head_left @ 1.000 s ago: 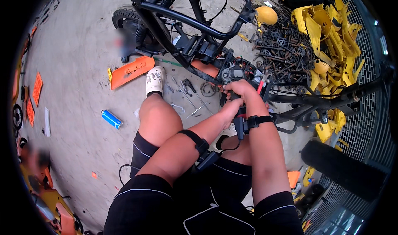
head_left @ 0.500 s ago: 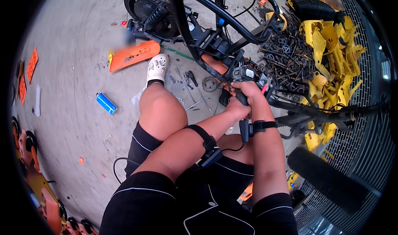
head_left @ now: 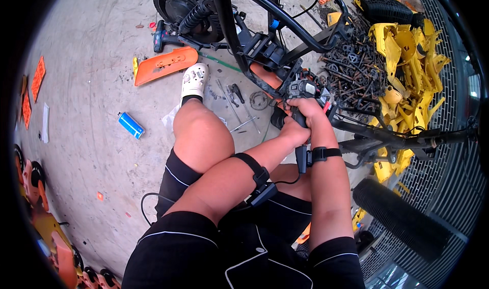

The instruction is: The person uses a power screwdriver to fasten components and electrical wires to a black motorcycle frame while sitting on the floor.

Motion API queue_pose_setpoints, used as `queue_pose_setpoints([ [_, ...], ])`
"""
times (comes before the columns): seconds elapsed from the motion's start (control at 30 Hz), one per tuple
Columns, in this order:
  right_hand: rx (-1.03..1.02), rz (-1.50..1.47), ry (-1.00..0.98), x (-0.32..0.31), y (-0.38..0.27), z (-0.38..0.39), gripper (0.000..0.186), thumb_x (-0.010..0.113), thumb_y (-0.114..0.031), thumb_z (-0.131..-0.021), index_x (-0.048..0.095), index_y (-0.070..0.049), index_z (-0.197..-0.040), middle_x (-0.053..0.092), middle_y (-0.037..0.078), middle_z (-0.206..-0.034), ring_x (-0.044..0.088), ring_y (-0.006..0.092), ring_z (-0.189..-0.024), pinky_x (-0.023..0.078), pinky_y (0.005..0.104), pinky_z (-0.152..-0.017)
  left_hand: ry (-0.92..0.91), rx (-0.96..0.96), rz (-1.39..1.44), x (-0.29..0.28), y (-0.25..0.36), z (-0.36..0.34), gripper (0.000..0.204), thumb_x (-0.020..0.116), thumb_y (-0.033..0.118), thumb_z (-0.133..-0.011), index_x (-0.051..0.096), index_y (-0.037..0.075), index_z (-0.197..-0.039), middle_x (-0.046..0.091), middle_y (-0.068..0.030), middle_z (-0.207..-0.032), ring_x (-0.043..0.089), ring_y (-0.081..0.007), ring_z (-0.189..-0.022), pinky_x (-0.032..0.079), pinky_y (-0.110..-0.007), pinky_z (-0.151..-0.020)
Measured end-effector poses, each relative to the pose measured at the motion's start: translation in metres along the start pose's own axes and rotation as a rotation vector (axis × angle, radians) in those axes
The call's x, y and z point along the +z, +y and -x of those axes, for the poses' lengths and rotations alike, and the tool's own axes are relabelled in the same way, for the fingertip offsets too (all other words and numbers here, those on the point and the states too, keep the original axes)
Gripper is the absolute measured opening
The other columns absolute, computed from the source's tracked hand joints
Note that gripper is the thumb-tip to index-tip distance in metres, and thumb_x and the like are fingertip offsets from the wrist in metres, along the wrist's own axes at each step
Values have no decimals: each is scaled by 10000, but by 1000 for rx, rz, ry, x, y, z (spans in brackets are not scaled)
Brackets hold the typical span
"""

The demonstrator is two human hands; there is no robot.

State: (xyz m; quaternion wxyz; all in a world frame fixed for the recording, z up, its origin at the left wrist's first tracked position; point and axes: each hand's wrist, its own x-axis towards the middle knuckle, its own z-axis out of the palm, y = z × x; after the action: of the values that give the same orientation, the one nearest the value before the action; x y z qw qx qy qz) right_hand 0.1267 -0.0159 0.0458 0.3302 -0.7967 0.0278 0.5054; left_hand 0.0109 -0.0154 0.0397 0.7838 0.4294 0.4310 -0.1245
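Observation:
A grey and black cordless drill (head_left: 301, 89) is pressed against the middle of a black scooter frame (head_left: 232, 29). My right hand (head_left: 308, 109) is closed around the upper part of its handle. Below, my left hand (head_left: 294, 131) is closed at the lower handle, its fingertips partly hidden. My forearms come close together at the drill. Wires and small parts crowd the frame around the drill's head, and its tip is hidden there. A coil of thin wire (head_left: 259, 100) lies on the floor just left of it.
Screwdrivers (head_left: 230, 105) lie near my shoe. An orange panel (head_left: 165, 66), a second cordless drill (head_left: 159, 36) and a blue spray can (head_left: 131, 125) are further left. Rusty metal parts (head_left: 351, 67) and broken yellow panels (head_left: 407, 49) are heaped at right, with a black brush head (head_left: 400, 217) nearer.
The view has shifted slightly. Both hands stay closed on the drill in nearly the same place against the frame.

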Motion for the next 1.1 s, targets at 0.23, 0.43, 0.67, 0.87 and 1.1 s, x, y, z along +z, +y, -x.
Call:
queue_pose_setpoints([
  [0.23,-6,-54,-10,-2,13,-11,151,683,-77,-858,724,58,-911,715,123,-848,651,215,-679,550,336,-654,32,12,-96,-1,-8,-9,987,865,327,-686,305,-112,-1370,640,-208,-1157,704,-260,-958,579,-342,-732],
  [0.43,111,-278,-133,0,13,1,151,666,-103,-865,681,29,-936,721,158,-918,723,295,-870,585,399,-839,-6,9,-103,-10,-7,-5,918,838,280,-657,366,-66,-1364,662,-202,-1166,688,-302,-1056,561,-367,-860],
  [0.67,119,-160,-123,-12,25,-17,136,643,-77,-815,674,28,-896,712,166,-896,718,317,-881,584,422,-832,35,-37,-262,-15,12,16,940,796,274,-690,289,-49,-1414,673,-214,-1205,686,-341,-1102,554,-395,-927],
  [0.87,76,-67,-92,-14,23,-20,141,654,-76,-789,700,23,-878,713,149,-869,697,277,-808,571,381,-800,54,-16,-228,-9,7,9,967,788,281,-703,237,-28,-1435,671,-228,-1197,687,-351,-1095,558,-409,-917],
  [1.1,86,-55,-83,-16,24,-22,145,654,-84,-788,704,22,-872,711,136,-856,686,262,-786,563,366,-790,53,-29,-220,-8,10,11,942,784,285,-709,253,-27,-1421,675,-218,-1186,689,-349,-1089,557,-408,-914],
])
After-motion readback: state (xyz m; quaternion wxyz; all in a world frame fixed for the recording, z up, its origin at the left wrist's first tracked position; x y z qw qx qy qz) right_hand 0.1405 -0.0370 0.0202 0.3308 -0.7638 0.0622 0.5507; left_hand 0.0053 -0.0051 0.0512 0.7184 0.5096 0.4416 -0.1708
